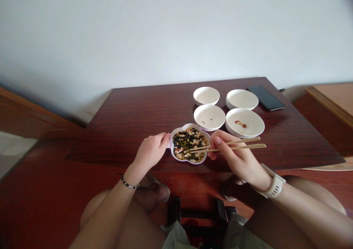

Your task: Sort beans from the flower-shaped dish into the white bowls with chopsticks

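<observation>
1. Left hand point(151, 151), loosely curled, fingertips resting against the left rim of the white flower-shaped plastic dish point(172, 136); a thin beaded bracelet point(129, 184) worn on that wrist.
2. Flower-shaped dish heaped with mixed dark, tan and pale beans point(189, 144), set at the near edge of the dark reddish-brown wooden table point(132, 120), directly between the two hands and touched on the left side.
3. Right hand point(234, 155) closed around a pair of pale bamboo chopsticks point(239, 143), a cream-coloured wristwatch point(274, 186) strapped on behind it.
4. Chopsticks lying almost level, long axis running left to right: butts pointing right past the hand, tips reaching left into the right half of the bean mix. Tips close together; whether a bean was pinched cannot be told.
5. Far of the dish and slightly right, four round white bowls in a two-by-two cluster: nearer left bowl point(209, 117) holding a few small dark beans, nearer right bowl point(245, 122) holding a few reddish-brown ones, farther left bowl point(206, 95) and farther right bowl point(242, 99) showing no contents.
6. Right hand plainly nearer than the left to all four bowls, the nearer right bowl just beyond its knuckles.
7. Flat black phone point(266, 97) lying at the far right corner of the table, just beside the farther right bowl.
</observation>
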`<state>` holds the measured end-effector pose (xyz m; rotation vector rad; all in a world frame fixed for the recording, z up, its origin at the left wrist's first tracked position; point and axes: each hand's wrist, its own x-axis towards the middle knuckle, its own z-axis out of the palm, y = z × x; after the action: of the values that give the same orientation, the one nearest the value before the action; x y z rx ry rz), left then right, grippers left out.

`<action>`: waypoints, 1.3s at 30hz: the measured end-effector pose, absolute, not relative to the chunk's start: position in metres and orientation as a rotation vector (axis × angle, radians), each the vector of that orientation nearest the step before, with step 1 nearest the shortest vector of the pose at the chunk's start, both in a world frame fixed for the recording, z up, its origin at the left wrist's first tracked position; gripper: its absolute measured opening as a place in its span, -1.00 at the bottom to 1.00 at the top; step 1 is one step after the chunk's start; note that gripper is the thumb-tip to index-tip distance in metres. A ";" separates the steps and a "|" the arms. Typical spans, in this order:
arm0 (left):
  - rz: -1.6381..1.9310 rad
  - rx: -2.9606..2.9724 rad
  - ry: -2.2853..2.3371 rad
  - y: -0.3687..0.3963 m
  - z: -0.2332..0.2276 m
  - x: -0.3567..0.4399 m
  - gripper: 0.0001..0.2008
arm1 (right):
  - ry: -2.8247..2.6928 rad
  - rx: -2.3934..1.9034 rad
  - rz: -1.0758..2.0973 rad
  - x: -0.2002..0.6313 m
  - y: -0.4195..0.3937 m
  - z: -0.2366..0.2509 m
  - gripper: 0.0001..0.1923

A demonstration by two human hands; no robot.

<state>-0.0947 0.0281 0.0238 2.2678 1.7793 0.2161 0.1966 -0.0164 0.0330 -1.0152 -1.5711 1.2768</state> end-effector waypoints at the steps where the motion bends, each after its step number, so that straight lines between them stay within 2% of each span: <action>1: 0.219 2.267 1.780 0.028 0.024 -0.095 -0.52 | -1.572 -1.008 1.280 0.197 -0.017 0.033 -0.64; 39: 0.235 2.245 1.773 0.026 0.026 -0.095 -0.52 | -1.347 -0.980 1.322 0.204 -0.009 0.040 -0.62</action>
<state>-0.0949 0.0262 0.0262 2.2454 1.7727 0.2350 0.2037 -0.0089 0.0400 -0.9796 -1.3474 1.3217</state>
